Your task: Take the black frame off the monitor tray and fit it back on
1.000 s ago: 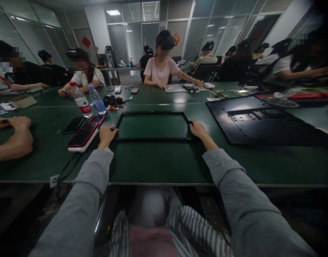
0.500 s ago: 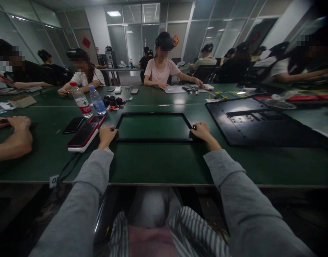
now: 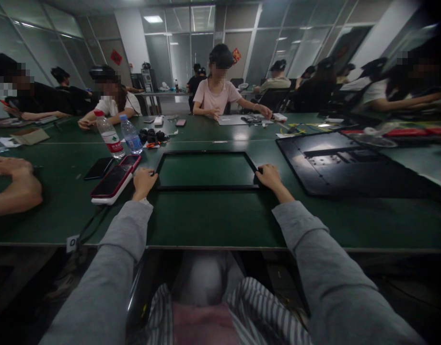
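A thin black rectangular frame [image 3: 206, 188], like a monitor bezel, lies on or just above the green table [image 3: 213, 220]. Through its opening the tabletop shows. My left hand [image 3: 144, 181] grips the frame's left side, fingers curled around it. On the opposite side, my right hand [image 3: 270, 176] holds the right edge with its fingers closed. Beside my left hand sits a phone in a red case [image 3: 110, 181] on a white block. To the right of my right hand is a large black panel [image 3: 335, 167], which looks like a screen's back part.
Two plastic bottles, one with a red cap [image 3: 110, 136] and one with a blue cap [image 3: 131, 134], stand at left. Near them lie a dark phone [image 3: 98, 168] and small black parts [image 3: 155, 137]. Another person's arm [image 3: 17, 184] rests at far left. A person in pink [image 3: 217, 93] sits opposite.
My hands and the frame stay almost in place; my right arm shifts very slightly left. The neighbour's hand at far left has moved a little left.
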The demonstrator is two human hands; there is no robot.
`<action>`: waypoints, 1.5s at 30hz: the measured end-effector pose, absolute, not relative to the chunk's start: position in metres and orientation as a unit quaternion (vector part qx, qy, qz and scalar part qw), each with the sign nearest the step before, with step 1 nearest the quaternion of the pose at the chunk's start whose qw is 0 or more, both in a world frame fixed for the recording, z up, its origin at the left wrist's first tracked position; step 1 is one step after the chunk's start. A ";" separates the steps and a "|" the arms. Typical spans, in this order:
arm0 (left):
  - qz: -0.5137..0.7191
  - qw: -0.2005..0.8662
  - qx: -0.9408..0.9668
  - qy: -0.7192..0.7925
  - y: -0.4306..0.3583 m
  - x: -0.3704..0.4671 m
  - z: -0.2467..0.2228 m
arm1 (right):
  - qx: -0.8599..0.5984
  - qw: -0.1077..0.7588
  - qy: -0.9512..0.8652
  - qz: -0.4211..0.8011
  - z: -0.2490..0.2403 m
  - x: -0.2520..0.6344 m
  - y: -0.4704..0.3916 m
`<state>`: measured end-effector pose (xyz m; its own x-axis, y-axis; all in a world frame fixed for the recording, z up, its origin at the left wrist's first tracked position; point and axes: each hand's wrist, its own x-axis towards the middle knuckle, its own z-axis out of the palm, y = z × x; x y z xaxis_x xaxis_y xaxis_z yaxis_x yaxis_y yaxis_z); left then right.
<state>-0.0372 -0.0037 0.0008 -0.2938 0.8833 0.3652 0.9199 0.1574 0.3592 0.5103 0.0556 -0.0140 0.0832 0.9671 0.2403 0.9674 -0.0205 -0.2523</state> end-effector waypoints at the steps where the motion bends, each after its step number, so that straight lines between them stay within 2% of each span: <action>1: -0.271 0.033 -0.593 -0.758 -0.003 -0.038 0.000 | -0.716 0.175 -0.675 0.002 -0.014 0.510 0.056; 8: -0.354 0.017 -0.628 -0.693 0.003 -0.031 -0.003 | -0.720 0.206 -0.662 0.027 -0.016 0.511 0.058; 14: -0.321 -0.051 -0.736 -0.594 0.000 -0.027 0.004 | -0.705 0.238 -0.664 0.071 -0.020 0.513 0.062; 19: -0.255 -0.131 -0.780 -0.556 -0.012 -0.020 0.017 | -0.652 0.336 -0.671 0.111 -0.020 0.515 0.065; 25: -0.181 -0.132 -0.799 -0.557 -0.029 -0.007 0.026 | -0.586 0.480 -0.603 0.252 -0.012 0.522 0.070; 30: -0.216 -0.168 -0.788 -0.551 -0.024 -0.009 0.024 | -0.547 0.544 -0.555 0.311 0.000 0.525 0.066; 34: -0.274 -0.154 -0.737 -0.599 -0.020 -0.011 0.022 | -0.518 0.574 -0.514 0.371 0.021 0.521 0.053; 40: -0.335 -0.151 -0.692 -0.621 -0.023 -0.009 0.025 | -0.538 0.572 -0.513 0.347 0.041 0.511 0.040; 45: -0.388 -0.184 -0.658 -0.618 -0.025 -0.003 0.030 | -0.601 0.558 -0.537 0.199 0.044 0.516 0.035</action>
